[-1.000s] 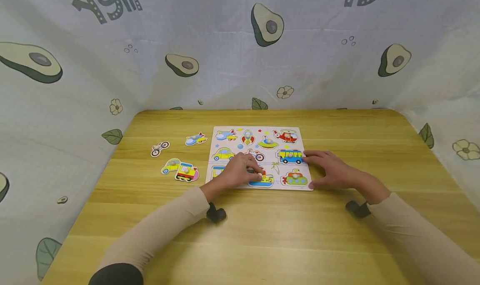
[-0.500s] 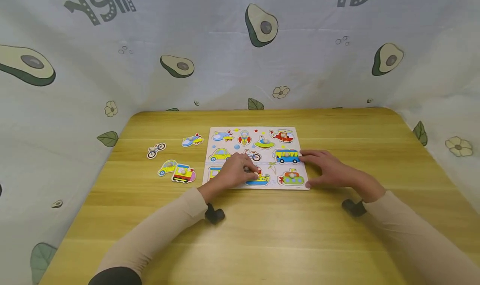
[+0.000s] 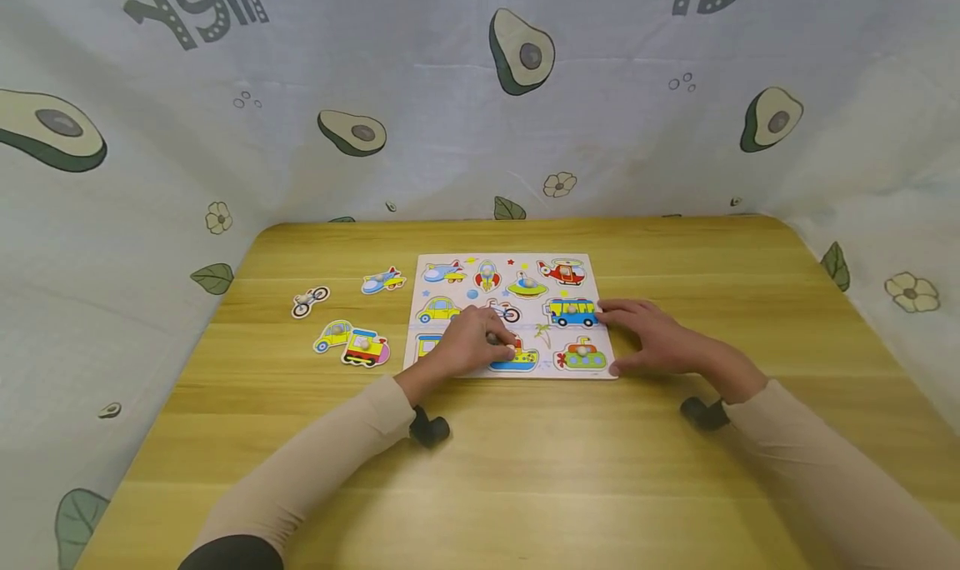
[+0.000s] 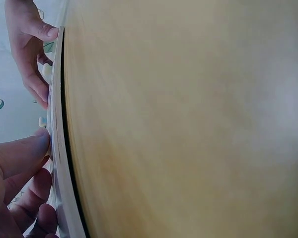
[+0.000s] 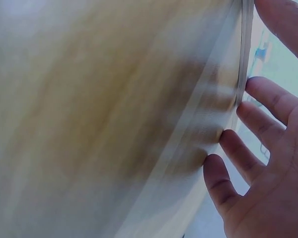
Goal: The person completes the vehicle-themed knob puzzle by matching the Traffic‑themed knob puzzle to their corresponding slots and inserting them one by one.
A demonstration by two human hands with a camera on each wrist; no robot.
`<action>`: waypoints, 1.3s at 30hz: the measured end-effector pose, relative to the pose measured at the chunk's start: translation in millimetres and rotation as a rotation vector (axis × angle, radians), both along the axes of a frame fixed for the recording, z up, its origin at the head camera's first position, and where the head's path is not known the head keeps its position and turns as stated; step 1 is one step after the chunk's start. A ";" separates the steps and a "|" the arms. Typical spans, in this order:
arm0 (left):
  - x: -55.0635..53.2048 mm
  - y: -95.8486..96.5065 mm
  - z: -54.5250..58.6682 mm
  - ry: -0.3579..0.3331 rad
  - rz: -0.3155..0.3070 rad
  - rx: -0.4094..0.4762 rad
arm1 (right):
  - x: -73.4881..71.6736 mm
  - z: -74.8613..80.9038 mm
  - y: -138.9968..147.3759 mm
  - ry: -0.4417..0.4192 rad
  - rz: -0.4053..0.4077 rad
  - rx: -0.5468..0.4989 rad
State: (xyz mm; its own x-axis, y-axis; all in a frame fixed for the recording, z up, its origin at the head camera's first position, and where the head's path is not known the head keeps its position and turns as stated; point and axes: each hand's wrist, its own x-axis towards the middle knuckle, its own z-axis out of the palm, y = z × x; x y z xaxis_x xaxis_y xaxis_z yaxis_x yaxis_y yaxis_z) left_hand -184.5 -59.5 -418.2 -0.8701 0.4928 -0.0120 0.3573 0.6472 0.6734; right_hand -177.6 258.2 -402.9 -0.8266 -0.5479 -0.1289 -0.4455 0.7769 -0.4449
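A pale wooden puzzle board (image 3: 532,312) with vehicle pictures lies on the table. My left hand (image 3: 468,341) pinches the small knob on the ship piece (image 3: 517,363), low on the board; in the left wrist view, thumb (image 4: 27,148) and forefinger meet at the board's surface. My palm hides part of the lower row. At the right edge, my right hand (image 3: 656,341) touches the board with spread fingers, near the bus piece (image 3: 572,312) and above the submarine piece (image 3: 582,354). The right wrist view shows those fingertips (image 5: 213,166) along the board's edge.
Left of the board lie loose pieces: a motorcycle (image 3: 310,302), an airplane (image 3: 383,281), a yellow car (image 3: 332,335) and a train (image 3: 366,349), the last two touching. A helicopter piece (image 3: 562,272) sits on the board. A white avocado-print cloth (image 3: 442,170) hangs behind the table.
The head view has shifted slightly, so the whole scene sits a little further left. Both hands keep their places on the board, the left still pinching the ship's knob.
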 end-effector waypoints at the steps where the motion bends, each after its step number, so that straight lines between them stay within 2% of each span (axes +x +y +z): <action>1: 0.3 0.1 0.3 -0.004 0.003 -0.001 | 0.1 0.2 -0.2 -0.002 0.000 0.000; 8: 0.5 0.8 1.6 -0.009 0.012 -0.009 | 0.7 0.8 -1.3 -0.007 -0.004 0.006; 15: -1.1 -10.3 9.6 -0.011 0.028 0.068 | -0.6 -0.6 -1.9 -0.008 -0.003 0.003; 21: -0.6 -41.9 22.7 0.050 0.049 0.104 | -0.8 -1.0 -1.7 -0.007 -0.001 0.000; 28: 2.9 -85.5 34.9 0.141 0.122 0.105 | 0.2 0.2 -0.7 -0.013 -0.009 0.006; 32: 4.8 -107.7 38.4 0.172 0.151 0.066 | 0.5 1.0 -1.3 -0.002 -0.005 0.007; 39: 5.4 -148.0 39.3 0.214 0.166 -0.014 | 0.5 0.6 -2.9 0.022 0.009 0.001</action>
